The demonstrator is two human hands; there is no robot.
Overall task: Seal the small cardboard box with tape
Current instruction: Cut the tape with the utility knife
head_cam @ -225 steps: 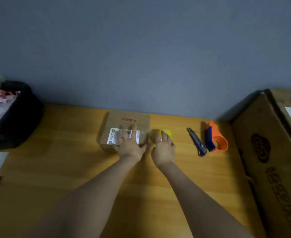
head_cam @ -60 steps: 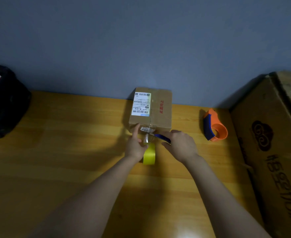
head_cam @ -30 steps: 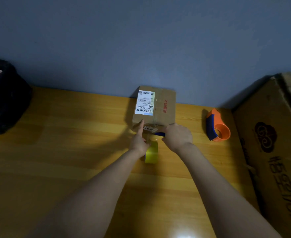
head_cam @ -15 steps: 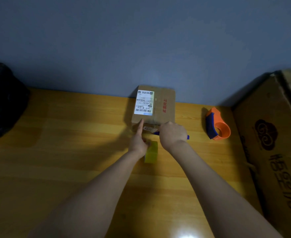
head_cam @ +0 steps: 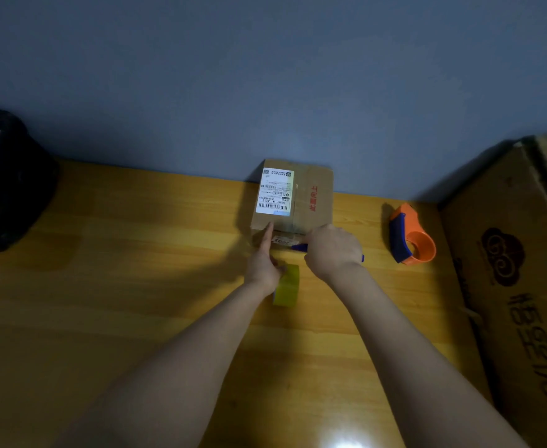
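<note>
The small cardboard box (head_cam: 310, 195), with a white shipping label on top, rests on the wooden table against the grey wall. My left hand (head_cam: 263, 266) holds the yellow tape roll (head_cam: 286, 286) just in front of the box, its index finger stretched out and pressing on the box's near edge. My right hand (head_cam: 331, 248) is shut on a blue utility knife (head_cam: 299, 247), whose tip lies at the box's front face by the tape strip. The knife's rear end pokes out at the right of my fist.
An orange and blue tape dispenser (head_cam: 409, 236) stands to the right of the box. A large cardboard box (head_cam: 517, 286) fills the right edge. A black bag (head_cam: 7, 185) sits at the far left. The wooden table (head_cam: 120, 270) reaches to the wall.
The box was turned and pushed toward the wall since the earliest frame. My right hand picked up the knife and brought it to the box's front edge; over the last second both hands barely shifted.
</note>
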